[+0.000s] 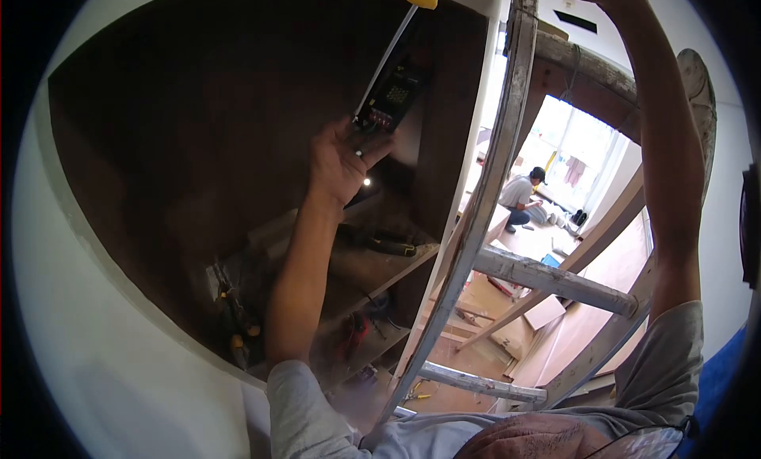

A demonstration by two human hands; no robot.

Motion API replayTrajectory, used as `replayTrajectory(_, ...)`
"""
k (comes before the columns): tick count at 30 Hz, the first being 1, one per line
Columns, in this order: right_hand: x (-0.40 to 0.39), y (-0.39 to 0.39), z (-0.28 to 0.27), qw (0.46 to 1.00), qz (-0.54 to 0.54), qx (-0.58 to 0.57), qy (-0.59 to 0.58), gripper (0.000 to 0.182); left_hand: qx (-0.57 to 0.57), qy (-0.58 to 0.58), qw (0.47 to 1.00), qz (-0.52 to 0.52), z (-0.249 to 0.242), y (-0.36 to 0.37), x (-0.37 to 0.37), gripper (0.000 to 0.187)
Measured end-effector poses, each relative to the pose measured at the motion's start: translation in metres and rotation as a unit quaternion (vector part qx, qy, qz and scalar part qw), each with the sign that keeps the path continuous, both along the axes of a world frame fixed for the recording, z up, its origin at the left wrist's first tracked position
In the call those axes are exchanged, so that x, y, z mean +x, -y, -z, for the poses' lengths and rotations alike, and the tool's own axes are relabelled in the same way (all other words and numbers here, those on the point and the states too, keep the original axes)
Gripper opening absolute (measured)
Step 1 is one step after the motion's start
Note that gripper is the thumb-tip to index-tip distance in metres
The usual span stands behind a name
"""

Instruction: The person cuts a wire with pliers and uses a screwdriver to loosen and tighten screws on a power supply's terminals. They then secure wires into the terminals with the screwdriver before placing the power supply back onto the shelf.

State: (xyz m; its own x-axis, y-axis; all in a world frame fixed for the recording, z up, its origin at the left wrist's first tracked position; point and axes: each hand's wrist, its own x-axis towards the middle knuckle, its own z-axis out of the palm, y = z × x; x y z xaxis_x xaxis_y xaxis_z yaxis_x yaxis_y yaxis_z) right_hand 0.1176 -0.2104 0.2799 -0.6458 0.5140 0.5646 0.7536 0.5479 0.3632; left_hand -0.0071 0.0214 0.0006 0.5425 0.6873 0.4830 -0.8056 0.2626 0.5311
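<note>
Black box point(397, 96), oblong and slanted, lies against the dark brown panel point(214, 102); its face carries a patch of pale dots, with small reddish points and bright metal specks at the lower end. Left hand point(339, 166) is at that lower end, palm showing, fingers partly curled, thumb and fingers apart; whether they clamp the box cannot be told. Screwdriver point(388, 57), yellow-and-black handle cut by the frame above the box, runs its shaft down along the box's left side to the fingertips; tip contact unclear. Right forearm point(672, 142) rises well to the right of the box; its hand is out of frame, grip cannot be told. Below the box: black-and-yellow tool point(391, 246). Right of it: worn ladder point(555, 281), and beyond, a crouching person point(520, 196).
</note>
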Motion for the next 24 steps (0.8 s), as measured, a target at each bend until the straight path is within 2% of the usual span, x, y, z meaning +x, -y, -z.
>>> replayTrajectory(4, 0.003, 0.0, 0.004, 1.0, -0.007, 0.008, -0.014, 0.039, -0.033, -0.054, 0.996, -0.061, 0.005, 0.019, -0.012, 0.042)
replayTrajectory(6, 0.0, 0.011, 0.008, 0.999, 0.032, 0.021, -0.019, 0.037, -0.043, -0.08, 0.991, -0.101, 0.008, 0.032, -0.02, 0.042)
replayTrajectory(8, 0.004, 0.011, 0.008, 1.0, 0.008, 0.009, -0.027, 0.036, -0.052, -0.106, 0.983, -0.14, 0.013, 0.05, -0.028, 0.043)
replayTrajectory(10, 0.006, 0.015, 0.008, 0.999, -0.015, -0.003, -0.034, 0.036, -0.027, -0.076, 0.984, -0.156, 0.015, 0.074, -0.033, 0.046)
replayTrajectory(14, 0.001, 0.022, 0.01, 0.999, 0.021, 0.009, -0.03, 0.033, -0.003, -0.022, 0.982, -0.188, 0.011, 0.109, -0.034, 0.047)
replayTrajectory(16, -0.001, 0.026, 0.011, 0.999, 0.028, 0.005, -0.039, 0.032, -0.002, 0.025, 0.982, -0.186, 0.009, 0.118, -0.035, 0.041)
replayTrajectory(19, -0.006, 0.036, 0.012, 0.999, 0.018, 0.018, -0.043, 0.031, 0.006, 0.039, 0.987, -0.153, 0.007, 0.124, -0.04, 0.036)
replayTrajectory(24, -0.008, 0.053, 0.012, 0.999, -0.017, 0.032, -0.016, 0.033, -0.001, 0.038, 0.984, -0.175, 0.004, 0.141, -0.044, 0.026)
